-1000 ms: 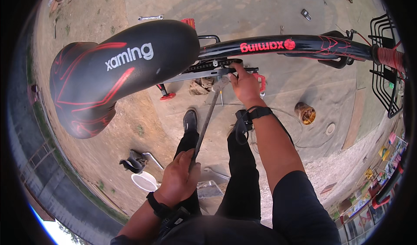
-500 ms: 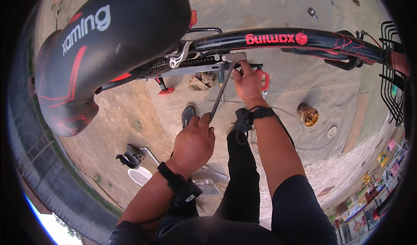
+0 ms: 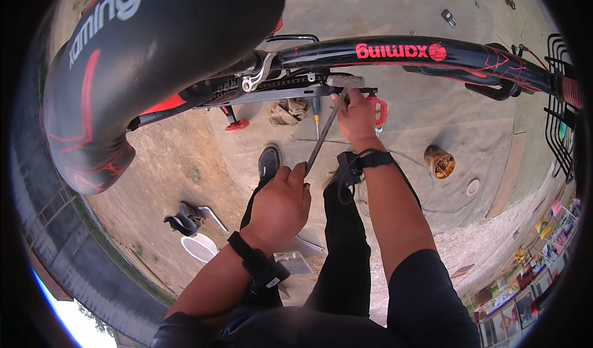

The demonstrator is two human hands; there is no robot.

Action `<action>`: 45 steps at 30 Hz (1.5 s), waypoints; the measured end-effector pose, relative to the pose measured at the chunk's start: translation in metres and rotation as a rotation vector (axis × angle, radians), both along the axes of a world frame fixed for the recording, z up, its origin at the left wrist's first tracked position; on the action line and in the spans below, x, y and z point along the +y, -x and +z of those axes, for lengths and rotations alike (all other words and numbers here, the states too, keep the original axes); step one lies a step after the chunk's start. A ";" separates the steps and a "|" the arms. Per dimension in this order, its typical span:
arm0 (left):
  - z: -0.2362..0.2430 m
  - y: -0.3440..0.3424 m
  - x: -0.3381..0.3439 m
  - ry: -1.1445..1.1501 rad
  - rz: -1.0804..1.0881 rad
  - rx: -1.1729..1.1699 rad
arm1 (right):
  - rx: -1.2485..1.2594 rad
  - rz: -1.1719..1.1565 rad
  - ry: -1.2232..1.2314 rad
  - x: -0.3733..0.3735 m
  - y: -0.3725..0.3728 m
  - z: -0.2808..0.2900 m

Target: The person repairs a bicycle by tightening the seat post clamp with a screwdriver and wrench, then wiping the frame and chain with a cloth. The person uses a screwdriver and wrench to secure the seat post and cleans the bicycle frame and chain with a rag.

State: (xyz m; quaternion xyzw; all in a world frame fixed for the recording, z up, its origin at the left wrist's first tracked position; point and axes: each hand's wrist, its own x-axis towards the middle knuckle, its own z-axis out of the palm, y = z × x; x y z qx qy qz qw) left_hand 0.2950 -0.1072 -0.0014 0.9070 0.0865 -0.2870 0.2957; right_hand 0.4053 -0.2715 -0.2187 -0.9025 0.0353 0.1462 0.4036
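A hammer with a blocky grey head [image 3: 341,81] and a long metal handle [image 3: 322,139] slants between my hands. My left hand [image 3: 279,207] is closed around the lower end of the handle. Up by the head, my right hand [image 3: 358,124] has its fingers closed at the hammer's neck; its fingertips are partly hidden. The head lies against the chain side of a bicycle, just below its black frame tube [image 3: 321,54]. Beside my right hand is a red pedal [image 3: 382,114]. A silvery chain guard [image 3: 265,95] runs left under the large black saddle [image 3: 179,45].
A screwdriver [image 3: 316,121] and a brown rag [image 3: 288,112] lie on the ground beneath the bicycle. To the right are a rusty can [image 3: 440,163] and a loose cable [image 3: 426,193]. A white basin [image 3: 199,248] sits lower left, and a black wire basket [image 3: 556,110] is at the right.
The hammer and both hands have shifted slightly right, with the head still by the frame. The bicycle sits slightly differently in view; the saddle looks larger. Both hands keep their grip.
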 end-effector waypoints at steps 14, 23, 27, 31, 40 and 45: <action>-0.001 -0.001 -0.001 0.049 0.096 0.016 | 0.065 -0.003 -0.066 0.004 -0.008 0.022; -0.001 0.000 0.001 0.064 0.118 -0.013 | 0.017 0.002 -0.094 0.006 -0.008 0.024; -0.004 0.007 0.008 0.080 0.125 -0.035 | 0.062 -0.018 -0.080 0.003 -0.006 0.018; -0.003 0.017 0.024 0.030 0.194 -0.050 | 0.067 -0.023 -0.114 0.005 -0.008 0.021; 0.027 0.078 0.058 0.039 0.220 0.058 | 0.032 0.017 0.017 0.017 -0.018 0.035; 0.018 0.106 0.066 0.033 0.237 0.077 | 0.004 -0.040 0.021 0.026 -0.026 0.030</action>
